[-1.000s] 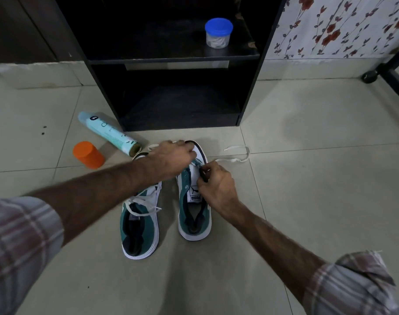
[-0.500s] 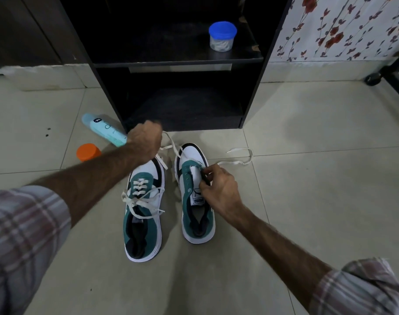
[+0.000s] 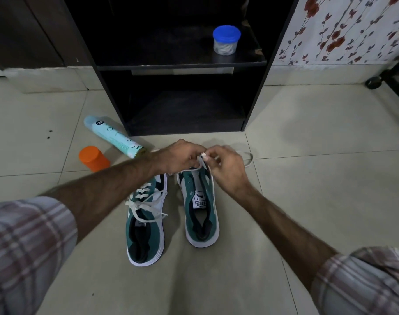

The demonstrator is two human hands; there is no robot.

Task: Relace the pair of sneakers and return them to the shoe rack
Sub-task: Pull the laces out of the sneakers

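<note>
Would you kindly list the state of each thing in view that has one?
left sneaker: laced, tied, on floor
right sneaker: unlaced, on floor
white lace: pinched by both hands above right sneaker's toe
left hand: pinching lace
right hand: pinching lace
spray can: lying, uncapped
orange cap: off, upright
blue-lidded jar: closed, on rack shelf

toes of both sneakers (image 3: 200, 201) — hidden under hands | white lace (image 3: 247, 159) — partly hidden, blurred
</note>
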